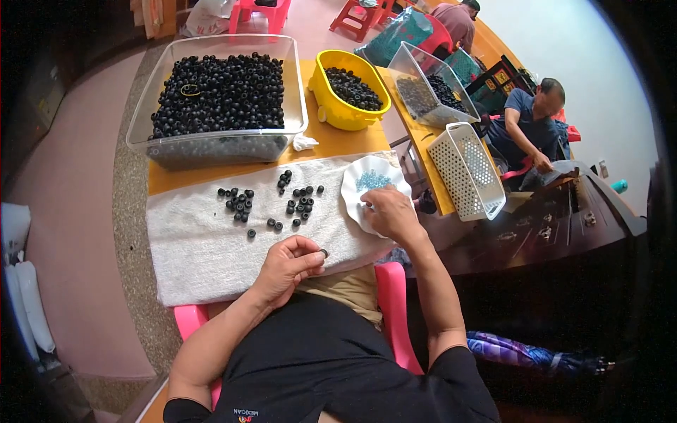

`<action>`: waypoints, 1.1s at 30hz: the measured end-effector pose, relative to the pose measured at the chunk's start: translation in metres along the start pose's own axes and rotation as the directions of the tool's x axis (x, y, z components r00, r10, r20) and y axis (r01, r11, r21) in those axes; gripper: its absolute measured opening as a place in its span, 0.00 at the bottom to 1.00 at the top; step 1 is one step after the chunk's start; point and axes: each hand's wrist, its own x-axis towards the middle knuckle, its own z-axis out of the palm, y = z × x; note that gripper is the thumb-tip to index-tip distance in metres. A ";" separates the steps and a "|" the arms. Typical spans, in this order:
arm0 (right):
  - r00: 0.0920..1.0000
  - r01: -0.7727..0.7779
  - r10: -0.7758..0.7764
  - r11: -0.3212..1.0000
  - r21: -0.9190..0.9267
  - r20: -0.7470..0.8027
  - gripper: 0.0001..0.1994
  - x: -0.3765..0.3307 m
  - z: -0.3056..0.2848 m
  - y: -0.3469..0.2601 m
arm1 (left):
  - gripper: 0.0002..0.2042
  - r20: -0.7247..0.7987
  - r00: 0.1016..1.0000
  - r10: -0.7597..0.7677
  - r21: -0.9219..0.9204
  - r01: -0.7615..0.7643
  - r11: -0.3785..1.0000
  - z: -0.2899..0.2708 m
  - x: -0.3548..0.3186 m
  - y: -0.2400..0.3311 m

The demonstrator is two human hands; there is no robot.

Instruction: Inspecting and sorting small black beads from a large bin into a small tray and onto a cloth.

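Observation:
My left hand (288,266) pinches a small black bead (323,253) with a hole in it between thumb and forefinger, just above the towel's near edge. Over a white wavy-edged plate (350,185), my right hand (392,212) has its fingers bent and drawn together at the tips. Anything between those fingertips is too small to make out. Tiny light-blue pieces (371,179) lie in the far part of the plate. On the white towel (194,254), several loose black beads (240,204) are scattered in small groups beyond my left hand.
Behind the towel stand a clear bin (300,92) full of black beads and a yellow tub (345,113) of beads. Another clear bin (462,113) and a white perforated basket (451,169) are to the right. A seated person (529,123) works at far right.

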 end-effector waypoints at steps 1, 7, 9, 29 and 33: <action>1.000 0.002 -0.002 1.000 0.000 0.002 0.08 0.001 0.000 -0.002 | 0.08 -0.004 1.000 -0.001 0.004 0.001 1.000 0.001 0.000 0.000; 0.999 0.031 -0.031 0.999 -0.025 0.010 0.08 0.003 0.005 0.002 | 0.07 -0.001 1.000 0.001 0.014 -0.001 1.000 0.000 0.000 -0.001; 0.998 0.055 -0.054 0.998 -0.028 0.020 0.08 0.004 0.006 0.004 | 0.07 -0.002 1.000 0.000 0.020 0.000 1.000 0.000 -0.001 -0.001; 0.952 -0.022 0.189 0.825 0.565 -0.239 0.03 -0.025 0.004 0.006 | 0.07 -0.002 1.000 0.015 0.003 -0.015 1.000 -0.001 0.000 -0.002; 0.973 -0.130 0.232 0.490 0.862 0.015 0.03 -0.036 0.010 -0.008 | 0.07 -0.003 1.000 0.029 0.006 -0.029 1.000 -0.003 0.001 -0.005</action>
